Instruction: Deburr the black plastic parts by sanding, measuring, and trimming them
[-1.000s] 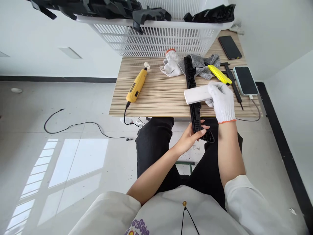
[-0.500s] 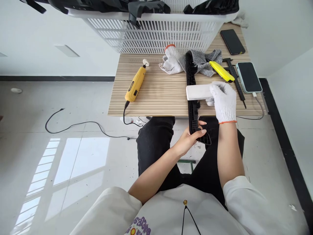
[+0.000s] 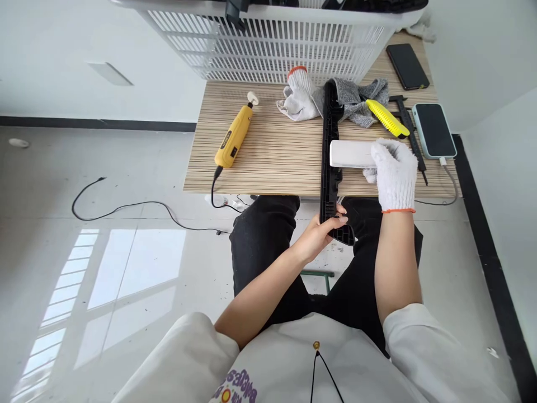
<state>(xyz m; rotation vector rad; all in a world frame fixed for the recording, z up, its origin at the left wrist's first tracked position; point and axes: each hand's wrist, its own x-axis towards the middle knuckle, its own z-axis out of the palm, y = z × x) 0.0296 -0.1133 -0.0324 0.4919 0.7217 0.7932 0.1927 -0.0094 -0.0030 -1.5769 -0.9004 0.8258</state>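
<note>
My bare left hand (image 3: pixel 318 235) grips the near end of a long black plastic part (image 3: pixel 329 187), just off the table's front edge. The part's far end rests on a grey cloth (image 3: pixel 356 101). In a white knit glove, my right hand (image 3: pixel 393 168) is closed on the right end of a flat white bar (image 3: pixel 351 154). The bar lies across the part's middle; whether it touches the part I cannot tell. Right of the cloth is a yellow-handled brush or cutter (image 3: pixel 387 118), its kind unclear. A white glove (image 3: pixel 298 95) lies left of the cloth.
A yellow rotary tool (image 3: pixel 234 137) with a white tip lies on the left of the table (image 3: pixel 268 173), its cord hanging over the front edge. A white basket (image 3: pixel 272 47) of black parts stands behind. Calipers (image 3: pixel 411 137) and two phones (image 3: pixel 434 131) are at the right.
The white bar and my gloved right hand have shifted slightly right against the black part. My left hand still grips the part. The whole view has also shifted a little.
</note>
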